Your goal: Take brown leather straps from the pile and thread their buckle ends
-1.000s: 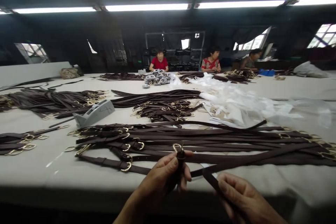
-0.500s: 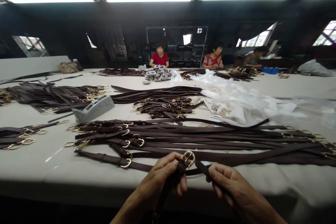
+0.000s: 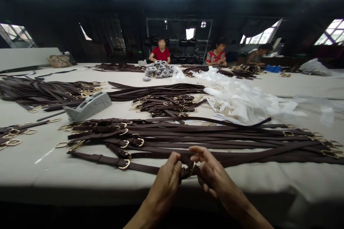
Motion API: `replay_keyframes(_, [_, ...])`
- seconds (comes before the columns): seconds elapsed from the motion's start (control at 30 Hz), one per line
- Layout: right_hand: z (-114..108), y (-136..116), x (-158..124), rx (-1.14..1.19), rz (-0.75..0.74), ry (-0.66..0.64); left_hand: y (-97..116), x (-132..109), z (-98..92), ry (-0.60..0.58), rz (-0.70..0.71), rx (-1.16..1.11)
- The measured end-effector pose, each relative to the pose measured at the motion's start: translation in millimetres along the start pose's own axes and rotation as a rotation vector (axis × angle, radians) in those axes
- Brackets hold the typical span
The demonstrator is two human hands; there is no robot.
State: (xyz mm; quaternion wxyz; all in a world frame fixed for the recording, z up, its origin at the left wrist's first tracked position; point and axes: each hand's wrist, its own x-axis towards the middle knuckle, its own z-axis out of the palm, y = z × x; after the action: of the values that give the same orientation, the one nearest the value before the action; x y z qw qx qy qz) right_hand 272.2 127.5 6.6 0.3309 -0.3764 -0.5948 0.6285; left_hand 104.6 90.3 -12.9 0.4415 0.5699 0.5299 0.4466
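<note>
Above the table's front edge, my left hand (image 3: 167, 177) is closed on a dark brown strap (image 3: 185, 161) beside its gold buckle (image 3: 192, 169). The strap's free end is threaded through the buckle and bends back over it toward my left fingers. On the other side, my right hand (image 3: 212, 171) is closed about the strap just right of the buckle, its upper fingers stretched toward the bent part. Some of the strap is hidden behind both hands. Just beyond lie long brown straps (image 3: 172, 145) with gold buckles, side by side on the table.
A grey tape dispenser (image 3: 88, 105) stands left of a pile of short buckled straps (image 3: 169, 105). Clear plastic bags (image 3: 242, 93) lie at right. Grey rolls (image 3: 158, 69) are heaped farther back. Several people sit across the pale table (image 3: 34, 171), including one in red (image 3: 160, 55).
The strap end, earlier apart from the buckle, now passes through it. My right hand has moved left and up, close to my left hand. The view has tilted slightly down.
</note>
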Motion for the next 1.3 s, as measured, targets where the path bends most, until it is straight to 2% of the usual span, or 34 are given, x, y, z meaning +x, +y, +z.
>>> replay_keyframes(0.1, [11.1,-3.9,6.1,-0.354,-0.167,0.127,-2.6,-0.8,9.1,0.005,0.014,0.205])
replay_keyframes(0.17, [15.5,-7.5,10.1,-0.448,-0.278,0.202,-0.2,-2.4,13.0,0.014,0.040,0.176])
replay_keyframes(0.2, [16.1,-9.5,11.8,-0.420,-0.303,0.222,2.2,-2.9,13.7,0.021,0.050,0.115])
replay_keyframes(0.27, [14.2,-13.6,14.2,-0.257,-0.269,0.244,8.0,-2.7,12.9,0.004,0.023,-0.028])
replay_keyframes(0.37, [7.8,-21.5,15.2,0.148,-0.160,0.249,14.8,-0.2,10.7,-0.093,-0.049,-0.138])
replay_keyframes(0.47, [3.1,-30.8,14.7,0.603,-0.116,0.139,15.5,0.9,13.5,-0.210,-0.064,-0.231])
replay_keyframes(0.53, [1.4,-36.0,15.0,0.827,-0.091,0.055,13.8,-0.7,18.9,-0.310,-0.125,-0.316])
replay_keyframes(0.63, [-2.0,-40.7,17.6,1.016,-0.073,0.011,11.2,-4.7,28.3,-0.506,-0.322,-0.476])
replay_keyframes(0.7, [-7.3,-42.3,19.8,1.063,-0.091,0.024,9.6,-6.6,32.0,-0.580,-0.385,-0.567])
replay_keyframes(0.83, [-24.9,-41.1,19.0,0.962,-0.112,0.083,3.4,-6.6,29.2,-0.522,-0.309,-0.588])
replay_keyframes(1.0, [-42.3,-20.7,2.7,0.721,-0.075,0.049,-2.4,-3.8,20.2,-0.395,-0.292,-0.461])
replay_keyframes(1.13, [-43.6,0.2,-11.8,0.514,0.026,0.040,-1.3,-0.8,19.9,-0.344,-0.306,-0.375])
replay_keyframes(1.3, [-36.0,9.2,-16.8,0.326,0.104,0.101,-2.2,2.0,24.5,-0.374,-0.288,-0.306])
